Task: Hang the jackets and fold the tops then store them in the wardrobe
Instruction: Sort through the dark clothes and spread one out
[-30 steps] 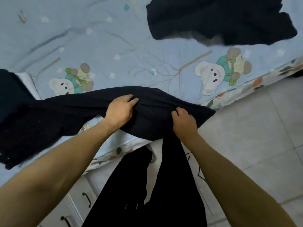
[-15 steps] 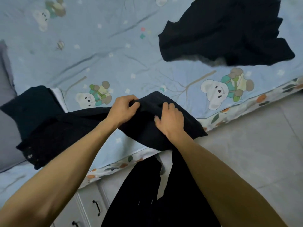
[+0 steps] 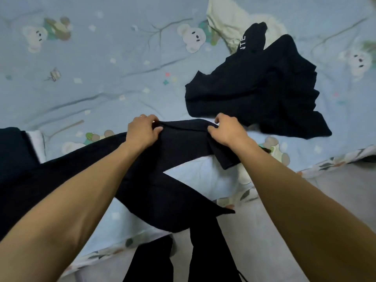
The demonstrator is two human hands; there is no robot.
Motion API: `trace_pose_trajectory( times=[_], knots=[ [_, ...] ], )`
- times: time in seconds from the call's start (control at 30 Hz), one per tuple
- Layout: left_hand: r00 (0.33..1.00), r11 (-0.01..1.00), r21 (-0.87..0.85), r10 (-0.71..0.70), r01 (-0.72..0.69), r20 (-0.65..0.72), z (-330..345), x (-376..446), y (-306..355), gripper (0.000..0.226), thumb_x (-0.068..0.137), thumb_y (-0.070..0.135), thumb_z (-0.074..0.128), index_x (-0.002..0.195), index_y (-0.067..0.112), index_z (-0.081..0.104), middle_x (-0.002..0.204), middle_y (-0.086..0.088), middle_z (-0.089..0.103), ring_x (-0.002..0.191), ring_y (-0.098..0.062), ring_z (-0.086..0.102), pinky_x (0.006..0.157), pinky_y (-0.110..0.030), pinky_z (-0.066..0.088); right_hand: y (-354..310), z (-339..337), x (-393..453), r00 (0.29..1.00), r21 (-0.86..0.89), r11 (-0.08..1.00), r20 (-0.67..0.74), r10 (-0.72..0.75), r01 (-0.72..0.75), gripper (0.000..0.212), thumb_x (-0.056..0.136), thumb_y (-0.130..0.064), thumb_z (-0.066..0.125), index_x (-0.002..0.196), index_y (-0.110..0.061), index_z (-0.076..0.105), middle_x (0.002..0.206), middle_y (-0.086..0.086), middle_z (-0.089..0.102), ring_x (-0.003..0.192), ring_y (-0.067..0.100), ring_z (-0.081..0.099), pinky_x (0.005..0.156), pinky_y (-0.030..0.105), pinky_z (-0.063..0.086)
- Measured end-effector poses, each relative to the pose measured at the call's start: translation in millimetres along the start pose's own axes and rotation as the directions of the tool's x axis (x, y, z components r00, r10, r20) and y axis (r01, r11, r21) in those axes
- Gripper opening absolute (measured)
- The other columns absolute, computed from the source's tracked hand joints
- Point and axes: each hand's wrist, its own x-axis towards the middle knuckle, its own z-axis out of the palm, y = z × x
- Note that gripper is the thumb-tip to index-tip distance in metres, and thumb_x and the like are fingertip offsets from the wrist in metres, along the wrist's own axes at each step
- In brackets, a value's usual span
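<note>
You are looking down on a bed covered by a pale blue cotton sheet (image 3: 105, 92) printed with cartoon bears and bare grey branches, creased in long folds. Its near edge carries a white border with a leaf pattern (image 3: 335, 162). Below that edge you see a light grey tiled floor (image 3: 264, 231). The light is soft and even, without hard shadows.
</note>
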Motion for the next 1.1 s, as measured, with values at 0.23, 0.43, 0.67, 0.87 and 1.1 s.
trace_pose_trajectory(
  times=[0.23,0.43,0.67,0.87,1.1],
  knots=[
    [0.974,0.986,0.086,0.122,-0.140,0.189,70.8,4.0,22.3,0.065,0.094,0.044,0.057,0.151,0.021,0.036,0.157,-0.015,0.028,0.142,-0.034,0.030,0.114,-0.047,0.031,59.8,40.1,33.1,0.938,-0.409,0.880,0.329,-0.105,0.242,0.111,0.074,-0.058,0.071,0.156,-0.022,0.006,0.159,0.010,0.016,0.146,0.032,0.016,0.119,0.050,0.018],
    [0.949,0.951,0.209,0.166,-0.226,0.269,93.7,0.8,42.5,0.091,0.087,0.050,0.061,0.157,0.018,0.012,0.163,-0.018,0.004,0.151,-0.034,0.003,0.122,-0.049,0.015,90.3,57.0,29.4,0.929,-0.616,0.700,0.301,-0.215,0.362,0.096,0.085,-0.022,0.066,0.156,-0.015,0.002,0.163,0.015,0.004,0.150,0.035,0.007,0.121,0.050,0.015],
    [0.923,0.922,0.262,0.190,-0.285,0.336,107.9,-18.8,61.0,0.087,0.088,0.049,0.056,0.158,0.027,0.010,0.164,-0.014,-0.004,0.151,-0.034,-0.004,0.121,-0.050,0.016,73.8,-10.7,35.8,0.997,0.389,0.919,0.015,-0.075,0.063,0.012,0.077,-0.007,0.048,0.066,-0.007,0.048,0.060,0.006,0.040,0.057,0.018,0.036,0.050,0.029,0.030],
    [0.954,0.958,-0.018,0.285,-0.285,0.091,105.5,-17.5,80.8,0.040,0.091,0.031,0.044,0.115,0.015,0.071,0.131,-0.002,0.061,0.120,-0.026,0.058,0.086,-0.042,0.055,105.9,-48.4,60.0,0.981,0.507,0.861,-0.140,0.133,-0.045,0.037,0.093,-0.042,0.059,0.117,-0.014,0.058,0.077,-0.008,0.061,0.093,0.014,0.058,0.075,0.024,0.045],
    [0.942,0.971,-0.150,0.219,-0.186,0.253,109.1,-35.8,76.5,0.040,0.095,0.034,0.054,0.132,0.023,0.062,0.149,0.002,0.046,0.144,-0.018,0.033,0.114,-0.042,0.036,104.6,-22.1,30.5,0.950,0.251,0.966,-0.311,0.014,0.068,0.012,0.093,-0.025,0.059,0.092,-0.013,0.058,0.087,-0.001,0.058,0.078,0.018,0.058,0.075,0.039,0.053]
  ],
)
